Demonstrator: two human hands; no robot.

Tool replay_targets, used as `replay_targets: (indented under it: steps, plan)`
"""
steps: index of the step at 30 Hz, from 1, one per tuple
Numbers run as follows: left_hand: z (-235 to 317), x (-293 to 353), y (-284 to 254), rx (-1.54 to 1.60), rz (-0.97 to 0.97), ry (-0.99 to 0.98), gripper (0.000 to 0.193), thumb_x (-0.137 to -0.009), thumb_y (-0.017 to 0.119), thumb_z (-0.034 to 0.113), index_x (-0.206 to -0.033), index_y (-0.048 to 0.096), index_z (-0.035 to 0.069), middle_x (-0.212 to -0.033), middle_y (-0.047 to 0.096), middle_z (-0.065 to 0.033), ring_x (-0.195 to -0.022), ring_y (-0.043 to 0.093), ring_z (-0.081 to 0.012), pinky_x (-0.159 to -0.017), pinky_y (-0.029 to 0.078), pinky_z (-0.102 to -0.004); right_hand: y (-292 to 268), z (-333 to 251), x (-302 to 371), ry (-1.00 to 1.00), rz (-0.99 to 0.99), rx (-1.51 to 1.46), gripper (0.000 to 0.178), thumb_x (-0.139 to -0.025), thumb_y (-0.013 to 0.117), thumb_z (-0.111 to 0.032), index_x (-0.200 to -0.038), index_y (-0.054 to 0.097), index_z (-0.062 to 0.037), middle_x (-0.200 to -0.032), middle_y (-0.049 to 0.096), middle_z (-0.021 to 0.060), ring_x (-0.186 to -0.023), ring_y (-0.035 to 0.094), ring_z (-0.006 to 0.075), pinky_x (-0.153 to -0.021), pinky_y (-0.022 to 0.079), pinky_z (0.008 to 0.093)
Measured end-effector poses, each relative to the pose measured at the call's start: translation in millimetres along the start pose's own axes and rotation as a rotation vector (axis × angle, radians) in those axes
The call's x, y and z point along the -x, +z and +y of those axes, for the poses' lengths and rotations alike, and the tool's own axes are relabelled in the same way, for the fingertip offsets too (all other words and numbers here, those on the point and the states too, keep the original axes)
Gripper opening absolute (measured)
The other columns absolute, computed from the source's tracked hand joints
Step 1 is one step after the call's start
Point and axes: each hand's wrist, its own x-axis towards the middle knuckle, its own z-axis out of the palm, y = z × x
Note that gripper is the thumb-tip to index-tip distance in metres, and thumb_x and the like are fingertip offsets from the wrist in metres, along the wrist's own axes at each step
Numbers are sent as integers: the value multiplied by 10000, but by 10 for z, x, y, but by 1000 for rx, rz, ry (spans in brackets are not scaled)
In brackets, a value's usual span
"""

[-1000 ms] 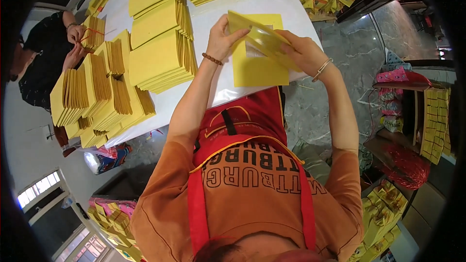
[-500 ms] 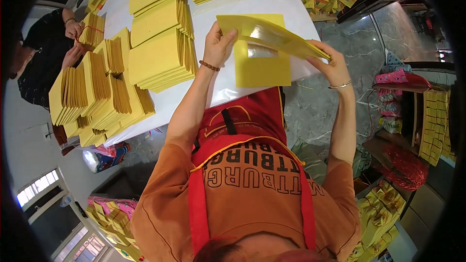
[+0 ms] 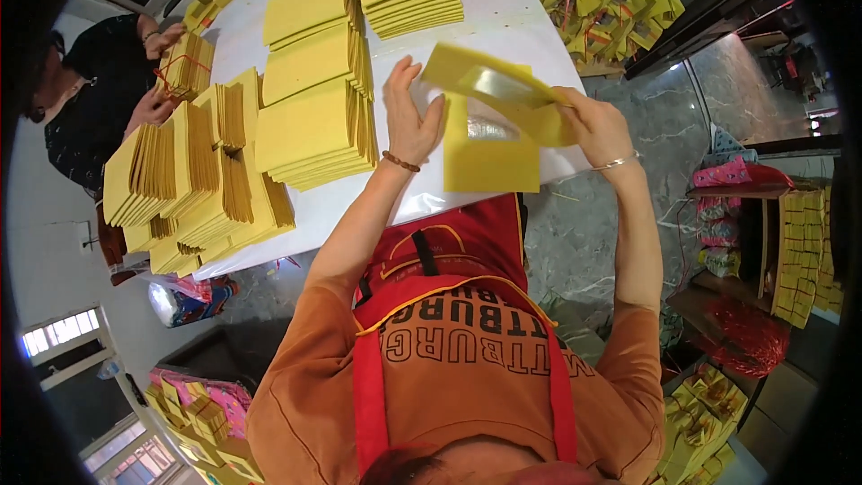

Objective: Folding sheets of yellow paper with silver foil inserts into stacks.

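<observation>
My right hand [image 3: 600, 129] pinches the right end of some yellow paper sheets [image 3: 458, 69] with a shiny silver foil patch. They are lifted and bowed, slightly blurred, and slant up to the left. Just off their left end is my left hand [image 3: 413, 121], open, thumb apart from the fingers, holding nothing. Flat on the white table beneath lies another yellow sheet or pile [image 3: 491, 169] with a silver patch, partly covered by the raised sheets. How many sheets my right hand holds, I cannot tell.
Folded yellow paper stacks [image 3: 310, 139] stand left of my hands, with more stacks [image 3: 409, 4] farther back. At the far left, a co-worker's hands [image 3: 154, 108] handle a bundle [image 3: 187, 65] with red string. Yellow bundles [image 3: 611, 0] are piled beyond the white table [image 3: 413, 207].
My left hand has let go of the raised sheets' left end and opened. My right hand has moved a little left and still grips the other end. The whole view has shifted slightly.
</observation>
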Motion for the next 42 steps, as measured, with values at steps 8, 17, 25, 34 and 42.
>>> replay_targets:
  steps: [8,17,25,34,42]
  plan:
    - [3,236,54,-382,-168,504,626,-569,537,-28,-1124,535,261,-1301,374,-97,-1183,307,-340,-931,239,-493,517,216,285,469,-21,-1329,283,-865,554,-152,-1102,522,-1,-939,605,32,-796,576,94,-694,467,235]
    - [-143,350,79,-252,-474,501,490,-626,540,-15,-1064,593,199,-1132,537,-10,-974,483,-242,-808,375,-375,905,340,599,712,-80,-1644,350,-874,539,-160,-1196,477,-40,-1036,595,60,-889,580,143,-754,474,265]
    - [-171,560,-39,-21,-618,314,333,-722,511,8,-1031,601,91,-1012,606,-70,-885,523,-272,-781,415,-365,1060,572,881,142,179,-799,475,-730,515,55,-1187,497,-75,-1150,524,62,-808,541,150,-686,450,252]
    - [-153,396,71,15,-673,100,117,-822,503,116,-880,572,40,-804,566,-134,-774,507,-324,-701,403,-401,1140,605,655,-57,203,-402,219,-796,593,-181,-958,594,-33,-854,603,126,-784,547,296,-689,432,343]
    - [-182,337,269,52,-732,-539,182,-822,512,179,-828,541,-1,-682,546,-173,-648,523,-328,-582,410,-403,1277,551,371,331,208,-730,225,-843,545,-219,-900,559,-1,-690,562,150,-604,522,306,-559,412,330]
